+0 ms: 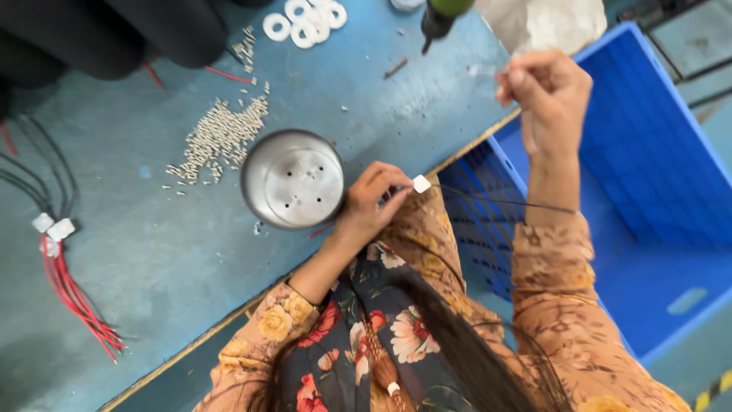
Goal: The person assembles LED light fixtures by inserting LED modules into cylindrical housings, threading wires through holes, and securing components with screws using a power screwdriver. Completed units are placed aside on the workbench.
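Even, soft daylight over my bench, sharp in the middle and smeared where I move.

Light falls flat on the blue table (pixel 152 252) with faint shadows only; the metal dish (pixel 293 178) shows a pale sheen, no hard glare. My right hand (pixel 547 95) is blurred with motion, and the thin wire (pixel 503 202) is hard to trace. My left hand (pixel 374 202) is crisper. The blue crate (pixel 656 175) looks saturated, and the dark shapes at the top left corner lose all detail.

the green-topped bottle (pixel 442 15) above the metal bowl (pixel 293 179) is cut by the top edge. what the right hand (pixel 545 95) pinches is blurred.
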Demonstrator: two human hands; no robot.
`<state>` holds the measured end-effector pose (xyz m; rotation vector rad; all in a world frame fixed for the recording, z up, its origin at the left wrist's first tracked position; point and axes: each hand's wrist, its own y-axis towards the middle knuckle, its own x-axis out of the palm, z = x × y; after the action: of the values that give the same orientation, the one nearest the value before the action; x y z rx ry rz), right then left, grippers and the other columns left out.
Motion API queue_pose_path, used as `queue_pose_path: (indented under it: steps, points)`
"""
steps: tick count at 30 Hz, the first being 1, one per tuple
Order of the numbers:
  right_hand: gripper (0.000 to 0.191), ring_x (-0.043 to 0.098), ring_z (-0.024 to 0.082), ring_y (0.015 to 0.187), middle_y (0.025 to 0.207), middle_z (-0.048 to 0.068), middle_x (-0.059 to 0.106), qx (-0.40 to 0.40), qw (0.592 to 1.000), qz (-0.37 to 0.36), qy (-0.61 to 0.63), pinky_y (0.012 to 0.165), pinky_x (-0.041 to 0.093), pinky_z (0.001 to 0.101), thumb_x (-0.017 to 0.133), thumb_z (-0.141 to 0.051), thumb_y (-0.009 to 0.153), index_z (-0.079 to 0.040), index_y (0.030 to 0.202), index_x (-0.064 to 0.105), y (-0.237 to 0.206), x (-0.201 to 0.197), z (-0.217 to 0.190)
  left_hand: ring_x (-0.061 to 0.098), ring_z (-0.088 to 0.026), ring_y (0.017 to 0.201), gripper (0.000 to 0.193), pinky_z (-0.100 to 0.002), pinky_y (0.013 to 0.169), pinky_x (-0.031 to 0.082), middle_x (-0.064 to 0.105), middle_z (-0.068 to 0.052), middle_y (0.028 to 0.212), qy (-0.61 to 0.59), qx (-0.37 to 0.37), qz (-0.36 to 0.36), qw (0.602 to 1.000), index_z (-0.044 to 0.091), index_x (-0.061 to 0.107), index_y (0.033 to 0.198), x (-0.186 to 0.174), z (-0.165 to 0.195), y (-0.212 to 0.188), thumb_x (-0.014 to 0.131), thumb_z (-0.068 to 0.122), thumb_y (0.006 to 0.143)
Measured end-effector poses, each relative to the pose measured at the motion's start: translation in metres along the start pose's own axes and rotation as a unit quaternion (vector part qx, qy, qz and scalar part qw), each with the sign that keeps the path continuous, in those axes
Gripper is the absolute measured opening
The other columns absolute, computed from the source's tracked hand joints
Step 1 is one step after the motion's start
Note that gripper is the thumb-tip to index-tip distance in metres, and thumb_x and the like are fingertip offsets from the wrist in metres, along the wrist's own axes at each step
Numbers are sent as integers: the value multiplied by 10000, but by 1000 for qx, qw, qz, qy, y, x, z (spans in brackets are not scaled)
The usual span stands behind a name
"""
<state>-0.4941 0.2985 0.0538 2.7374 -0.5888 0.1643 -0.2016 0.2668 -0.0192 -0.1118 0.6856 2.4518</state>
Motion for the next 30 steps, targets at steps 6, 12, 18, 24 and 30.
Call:
queue_pose_path:
  steps: [6, 12, 18, 24, 30]
  points:
    - [49, 690, 157, 869, 1024, 142, 712, -19, 975, -65, -210, 766, 566, 258, 718, 72, 987, 60, 1031, 700, -99, 34, -26, 689, -208, 852, 164, -303, 720, 560, 669, -87, 1046, 2, 28, -9, 1000, 47, 647, 1042, -5, 5, -2, 750, -14, 929]
    - [107, 688, 129, 889, 988, 87, 684, 34, 982, -31, -182, 783, 549, 238, 714, 80, 981, 51, 1084, 723, -125, 39, -7, 691, -227, 868, 244, -317, 738, 564, 668, -89, 1050, 7, 78, 6, 997, 50, 603, 1103, 0, 0, -5, 763, -21, 932]
    - [122, 692, 137, 898, 993, 87, 680, 3, 974, -61, -220, 791, 559, 249, 724, 76, 966, 38, 1081, 739, -126, 39, -5, 695, -229, 870, 284, -323, 725, 563, 682, -83, 1043, 22, 95, 17, 995, 55, 585, 1112, 3, -3, -6, 779, -25, 921]
    - [153, 699, 151, 851, 944, 88, 701, -57, 941, -76, -324, 745, 549, 252, 757, 96, 923, -12, 1031, 763, -121, 44, -11, 702, -235, 883, 305, -318, 716, 570, 689, -89, 1043, 31, 103, 11, 994, 58, 560, 1122, 3, -2, -7, 776, -27, 925]
    - [215, 721, 157, 869, 1002, 84, 725, -103, 915, -118, -372, 768, 592, 261, 724, 136, 894, -38, 1011, 772, -122, 43, -21, 697, -247, 901, 326, -337, 737, 561, 702, -80, 1035, 20, 119, 5, 993, 70, 538, 1110, 1, -1, -8, 771, -44, 913]
